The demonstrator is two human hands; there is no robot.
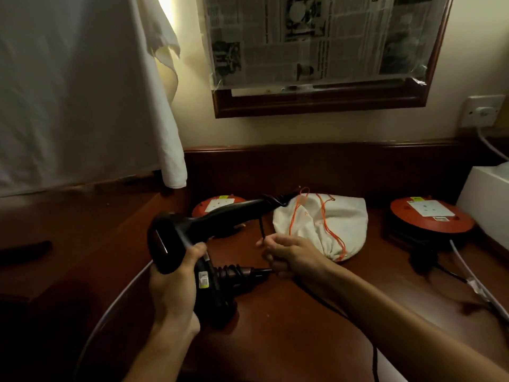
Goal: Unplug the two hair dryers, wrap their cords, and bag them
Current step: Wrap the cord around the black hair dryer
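the left hand grips the hair dryer steady, just left of the white bag, so the right hand, fingers pinching its cord, can wrap it.

Hair dryer black – bag cream, orange drawstring – cord reels red – desk dark reddish-brown.

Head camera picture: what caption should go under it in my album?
Left hand grips hair dryer; right hand pinches its cord.
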